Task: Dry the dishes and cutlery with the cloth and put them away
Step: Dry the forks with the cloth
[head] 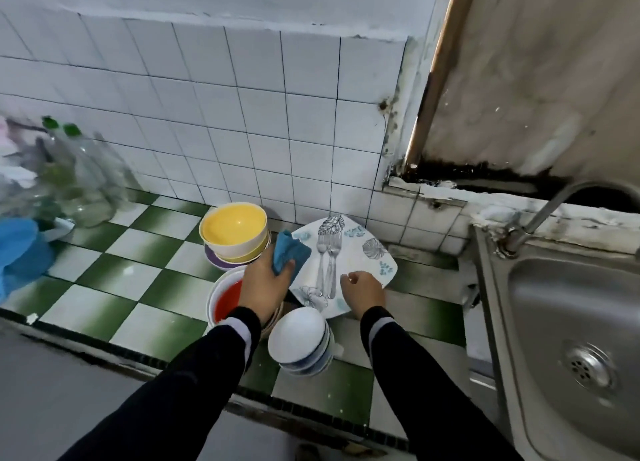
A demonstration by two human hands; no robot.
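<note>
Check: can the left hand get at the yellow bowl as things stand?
Probably yes for reach: the left hand sits right beside the yellow bowl, which tops its stack with nothing over it. But the hand grips the blue cloth, so taking hold of the bowl looks awkward.

A stainless-steel sink basin (pixel 554 304) with a round drain strainer (pixel 586 365) is set at the right end of a green-and-white chequered tile countertop (pixel 114 277). A curved metal tap (pixel 540 214) is mounted behind the basin. Clear bottles with green caps (pixel 79 176) are grouped at the far left, next to a blue plastic bag (pixel 20 252). The wall is faced with white square tiles (pixel 207 114).
</note>
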